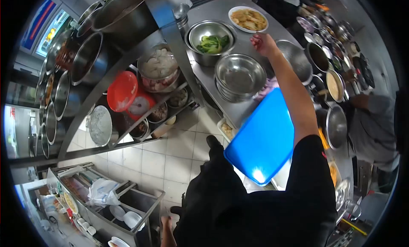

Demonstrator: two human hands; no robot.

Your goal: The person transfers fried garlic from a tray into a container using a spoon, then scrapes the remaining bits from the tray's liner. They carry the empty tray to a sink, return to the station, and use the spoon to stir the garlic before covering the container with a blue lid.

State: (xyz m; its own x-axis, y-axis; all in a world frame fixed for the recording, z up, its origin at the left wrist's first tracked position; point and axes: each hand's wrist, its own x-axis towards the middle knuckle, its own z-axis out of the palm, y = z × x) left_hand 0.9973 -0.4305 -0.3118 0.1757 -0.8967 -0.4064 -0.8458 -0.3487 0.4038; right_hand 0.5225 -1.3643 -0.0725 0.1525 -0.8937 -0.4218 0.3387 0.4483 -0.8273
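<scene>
My right hand [263,44] reaches across the steel counter [249,40] with its fingers curled together. It is right by the near rim of a white plate [230,17] of yellowish cooked food [249,19]; whatever is within the fingers is hidden. Beside it stand a steel bowl of green leafy vegetables [212,44] and a stack of steel bowls [240,76], the top one holding nothing. Below my right forearm a blue plastic tub or lid [264,136] leans at the counter's edge. Down at my other side hangs my left hand [166,223], small in view, its fingers indistinct.
A metal shelf rack [128,63] at left carries pots and a red plastic bowl [122,91]. Another person in grey [375,127] stands at right by a counter crowded with pans and bowls. Tiled floor [170,155] runs between, with a steel cart [106,204] at lower left.
</scene>
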